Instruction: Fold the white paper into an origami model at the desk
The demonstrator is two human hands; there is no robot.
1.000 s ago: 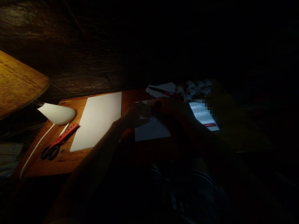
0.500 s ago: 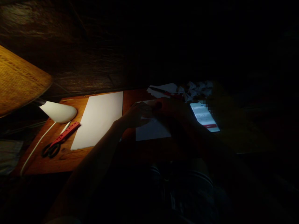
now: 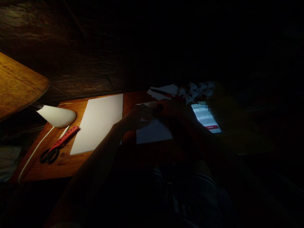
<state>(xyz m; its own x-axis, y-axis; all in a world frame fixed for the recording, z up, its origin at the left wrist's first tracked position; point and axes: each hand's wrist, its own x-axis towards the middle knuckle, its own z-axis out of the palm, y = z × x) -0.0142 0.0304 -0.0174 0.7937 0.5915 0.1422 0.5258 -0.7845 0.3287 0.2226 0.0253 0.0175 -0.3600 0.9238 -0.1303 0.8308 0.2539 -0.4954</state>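
My left hand (image 3: 139, 114) and my right hand (image 3: 167, 108) meet over a white sheet of paper (image 3: 154, 132) near the middle of the table. Their fingers are drawn together around a small piece of paper (image 3: 147, 119), of which only a pale edge shows below the left fingers. Deep shadow covers most of the right hand. Left of my left forearm, a brightly lit stack of blank white paper (image 3: 98, 123) lies flat.
A lamp with a white base (image 3: 59, 116) stands at the left of the wooden table (image 3: 67, 164). Black-handled scissors (image 3: 49, 155) lie beside a red strip with holes (image 3: 65, 138). Behind my hands are paper scraps (image 3: 166, 90) and crumpled or folded papers (image 3: 198, 91); a lit phone (image 3: 206, 118) lies to the right.
The view has turned slightly, so the table things sit a little further left. Both hands stay together over the sheet, with hardly any visible movement of the fingers.
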